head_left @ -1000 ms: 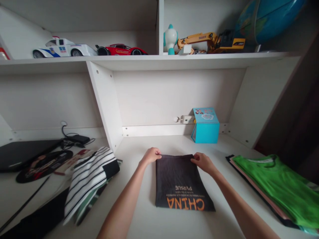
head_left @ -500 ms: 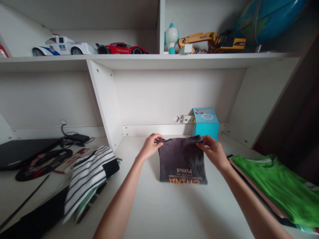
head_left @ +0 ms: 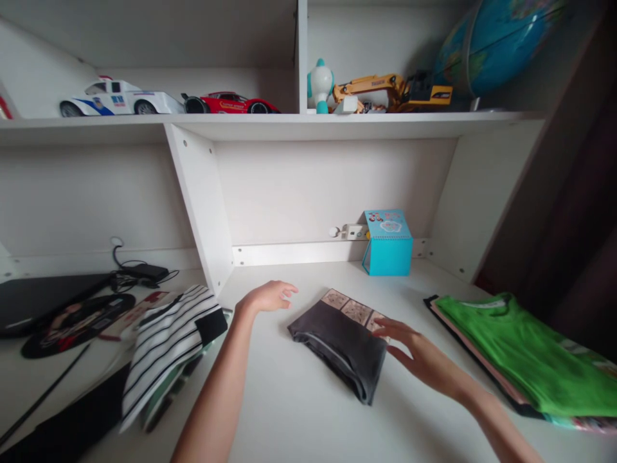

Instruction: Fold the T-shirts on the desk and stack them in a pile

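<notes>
A dark grey folded T-shirt (head_left: 337, 341) lies turned at an angle on the white desk, its neckline toward me and a beige printed panel along its far edge. My right hand (head_left: 414, 354) is at its right side, fingers apart, the fingertips over or touching the printed corner; contact is hard to tell. Off the shirt's far left, my left hand (head_left: 270, 296) hovers with nothing in it, its fingers extended and apart from the cloth.
On the right lies a stack of folded clothes topped by a green T-shirt (head_left: 530, 354). Striped folded clothing (head_left: 168, 347) lies at left, near a black laptop (head_left: 48, 299) and a power adapter (head_left: 147, 270). A blue desk calendar (head_left: 389, 254) stands behind. Toys line the shelf (head_left: 241, 125).
Both hands have let go of the shirt's edge. The shirt, held up before, now lies turned on the desk with another side showing. My left hand has moved left, away from it.
</notes>
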### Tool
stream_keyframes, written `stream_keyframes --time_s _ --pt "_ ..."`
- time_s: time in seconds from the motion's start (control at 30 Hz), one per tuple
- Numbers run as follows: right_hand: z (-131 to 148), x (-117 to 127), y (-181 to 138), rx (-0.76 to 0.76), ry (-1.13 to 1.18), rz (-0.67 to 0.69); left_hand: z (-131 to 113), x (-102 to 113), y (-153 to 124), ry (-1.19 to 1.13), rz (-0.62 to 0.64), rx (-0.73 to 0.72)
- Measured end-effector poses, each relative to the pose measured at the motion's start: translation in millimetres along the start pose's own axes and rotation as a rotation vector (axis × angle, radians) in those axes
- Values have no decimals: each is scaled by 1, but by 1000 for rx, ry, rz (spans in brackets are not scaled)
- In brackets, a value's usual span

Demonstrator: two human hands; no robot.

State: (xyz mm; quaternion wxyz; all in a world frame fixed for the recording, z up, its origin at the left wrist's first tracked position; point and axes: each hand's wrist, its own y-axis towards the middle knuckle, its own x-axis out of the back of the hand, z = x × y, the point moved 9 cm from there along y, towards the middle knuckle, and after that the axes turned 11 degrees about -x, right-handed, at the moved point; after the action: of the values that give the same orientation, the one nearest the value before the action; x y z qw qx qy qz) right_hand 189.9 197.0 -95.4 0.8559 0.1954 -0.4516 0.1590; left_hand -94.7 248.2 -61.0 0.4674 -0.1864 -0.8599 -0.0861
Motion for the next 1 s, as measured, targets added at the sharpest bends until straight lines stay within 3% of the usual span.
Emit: stream_keyframes --time_s 0.17,0.37,0.47,0.57,0.63,0.73,0.83,0.9,1.0 --pt "8 -54 -9 86 -154 111 -13 -15 6 -16 69 -56" --pt "54 -77 -15 -232 -535 -93 -21 -27 11 88 128 -48" --pt "83 -80 -10 -258 -373 -82 -28 -33 12 124 151 -62" --pt "106 -71 -1 -66 -28 13 -33 -40 10 131 170 -45" --pt "96 -59 5 -24 -34 12 -39 -42 7 124 165 -56" --pt "38 -62 12 -216 -283 52 -52 -45 4 136 148 -93" --pt "-12 -71 12 -397 -437 16 -64 -65 5 200 264 -105" --pt "-25 -71 13 -450 -504 -84 -70 -86 8 232 346 -112" --pt "-32 -71 16 -498 -503 -157 -67 -111 20 245 301 -83"
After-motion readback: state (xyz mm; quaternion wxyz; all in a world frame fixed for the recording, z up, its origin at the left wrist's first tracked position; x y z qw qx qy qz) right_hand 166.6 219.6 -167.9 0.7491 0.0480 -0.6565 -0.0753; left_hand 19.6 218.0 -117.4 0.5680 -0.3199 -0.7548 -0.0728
